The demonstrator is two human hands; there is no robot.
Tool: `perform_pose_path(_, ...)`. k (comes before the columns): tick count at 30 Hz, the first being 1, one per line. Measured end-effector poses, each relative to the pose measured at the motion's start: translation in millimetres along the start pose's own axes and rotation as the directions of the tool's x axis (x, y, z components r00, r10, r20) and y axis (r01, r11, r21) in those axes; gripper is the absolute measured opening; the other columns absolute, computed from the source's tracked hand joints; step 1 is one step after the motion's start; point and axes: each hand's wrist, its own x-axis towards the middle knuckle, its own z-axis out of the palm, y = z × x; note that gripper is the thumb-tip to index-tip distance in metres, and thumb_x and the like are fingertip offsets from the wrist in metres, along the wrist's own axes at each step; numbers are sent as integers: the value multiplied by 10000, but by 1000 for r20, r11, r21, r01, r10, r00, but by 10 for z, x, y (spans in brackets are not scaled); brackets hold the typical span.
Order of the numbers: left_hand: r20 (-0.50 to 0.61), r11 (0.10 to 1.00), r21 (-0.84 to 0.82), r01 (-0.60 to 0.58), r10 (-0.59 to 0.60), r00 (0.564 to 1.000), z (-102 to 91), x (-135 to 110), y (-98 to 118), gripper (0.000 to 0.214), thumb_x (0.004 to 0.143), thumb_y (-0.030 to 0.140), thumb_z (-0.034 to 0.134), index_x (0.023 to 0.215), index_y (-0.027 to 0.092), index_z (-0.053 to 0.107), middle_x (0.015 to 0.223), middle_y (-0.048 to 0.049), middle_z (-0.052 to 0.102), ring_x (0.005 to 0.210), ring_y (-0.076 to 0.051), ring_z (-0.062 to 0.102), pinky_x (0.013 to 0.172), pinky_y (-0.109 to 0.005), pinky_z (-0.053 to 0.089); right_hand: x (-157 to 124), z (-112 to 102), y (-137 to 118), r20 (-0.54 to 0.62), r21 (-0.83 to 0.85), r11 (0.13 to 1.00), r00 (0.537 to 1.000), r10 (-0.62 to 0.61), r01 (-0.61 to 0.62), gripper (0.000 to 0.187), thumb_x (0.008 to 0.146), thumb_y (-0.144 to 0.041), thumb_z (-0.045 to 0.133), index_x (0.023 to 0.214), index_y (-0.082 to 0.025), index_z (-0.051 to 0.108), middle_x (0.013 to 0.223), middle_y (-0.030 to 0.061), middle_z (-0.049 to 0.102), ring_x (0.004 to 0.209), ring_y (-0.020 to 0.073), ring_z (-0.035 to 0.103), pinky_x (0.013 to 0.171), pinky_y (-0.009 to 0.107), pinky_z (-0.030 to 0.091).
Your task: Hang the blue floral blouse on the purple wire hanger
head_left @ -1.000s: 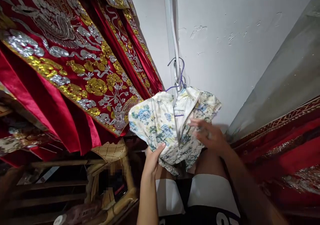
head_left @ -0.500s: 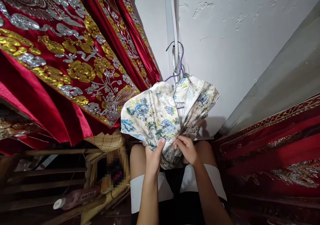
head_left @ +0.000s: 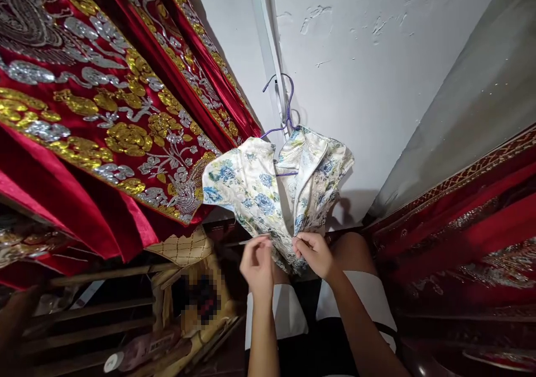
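A short-sleeved floral blouse or dress (head_left: 257, 190), white with blue flowers, hangs on a purple wire hanger (head_left: 290, 100). Its front is parted, and the lower part bunches toward my lap. My right hand (head_left: 314, 254) is closed, thumb and fingers pinching the front edge of the garment. My left hand (head_left: 257, 262) is pinched shut just beside it, over the other front panel. A thin pale strip sticks out leftward from these fingers; what it is, I cannot make out.
The hanger hooks onto a pale strip (head_left: 270, 42) along the white wall (head_left: 355, 86). Red cloth with gold and silver sequins (head_left: 129, 137) hangs at left. Below it are a wooden chair (head_left: 196, 338) and a bottle (head_left: 134, 352). More red fabric (head_left: 460, 254) lies at right.
My left hand has let go of its broad grip on the cloth and now pinches with fingertips. The garment front has opened wider. The view has shifted slightly.
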Motion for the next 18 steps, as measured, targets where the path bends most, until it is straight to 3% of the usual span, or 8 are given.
perform_pose_path(2,257,999,12,40,-42,965,144,-62,49,142,852,288,718,948,184,726,880,-55,738,846,-204,697,802,-319,551,-42,-38,-24,10,-4,1000,1000,-2,2,313,928,-322,541,645,-196,589,561,-18,566,547,130,507,568,255,373)
perform_pose_path(4,373,998,-3,61,-56,926,272,-91,110,166,846,266,699,988,182,722,861,-46,732,822,-199,694,786,-308,553,-84,-120,-72,-3,-15,1000,1000,-16,16,286,921,-292,537,655,-197,584,570,-21,564,559,130,509,572,252,374)
perform_pose_path(11,392,999,-4,39,-34,919,511,-210,217,147,866,237,663,987,198,737,883,-50,737,854,-209,686,819,-318,539,-173,-384,-260,4,-74,997,999,-37,37,237,897,-238,516,677,-206,598,616,-10,577,611,148,537,611,267,399)
perform_pose_path(15,346,994,11,105,-103,933,544,-293,147,166,880,263,662,1007,204,751,884,-53,736,862,-220,685,821,-321,535,-165,-388,-206,23,-34,998,999,-45,46,241,913,-290,535,708,-201,626,638,-3,561,640,157,544,622,273,404)
perform_pose_path(18,360,997,34,69,-76,930,527,-301,107,170,926,272,620,1013,189,740,915,-62,725,868,-207,669,819,-305,520,-149,-347,-153,23,22,999,999,-27,26,294,930,-367,556,700,-196,622,629,-5,541,630,150,520,615,269,403)
